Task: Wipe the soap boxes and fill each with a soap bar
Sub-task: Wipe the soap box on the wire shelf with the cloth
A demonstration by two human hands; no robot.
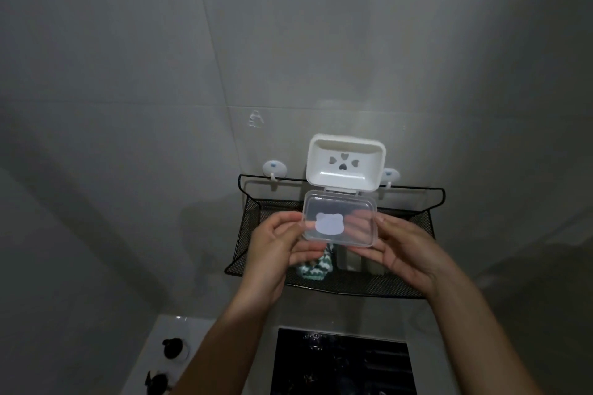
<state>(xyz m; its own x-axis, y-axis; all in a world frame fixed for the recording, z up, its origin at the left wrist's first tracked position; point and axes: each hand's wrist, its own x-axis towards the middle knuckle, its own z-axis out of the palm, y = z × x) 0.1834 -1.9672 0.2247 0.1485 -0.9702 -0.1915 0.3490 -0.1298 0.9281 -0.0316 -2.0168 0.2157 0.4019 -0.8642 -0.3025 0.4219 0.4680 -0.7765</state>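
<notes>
I hold an open soap box in front of the wall. Its white tray (pixel 346 167) with heart-shaped holes points up and holds nothing. Its clear lid (pixel 340 218), marked with a pale bear shape, hangs toward me. My left hand (pixel 276 244) pinches the lid's left edge. My right hand (pixel 401 247) grips the lid's right side, fingers showing behind the clear plastic. A green-and-white patterned cloth (pixel 316 268) lies in the black mesh basket (pixel 414 289) below the box.
The mesh basket hangs on the grey tiled wall from two round white hooks (pixel 274 169). Tan blocks (pixel 356 261) sit in the basket, partly hidden by the box. Below are a white ledge with two dark round objects (pixel 173 348) and a dark panel (pixel 343 362).
</notes>
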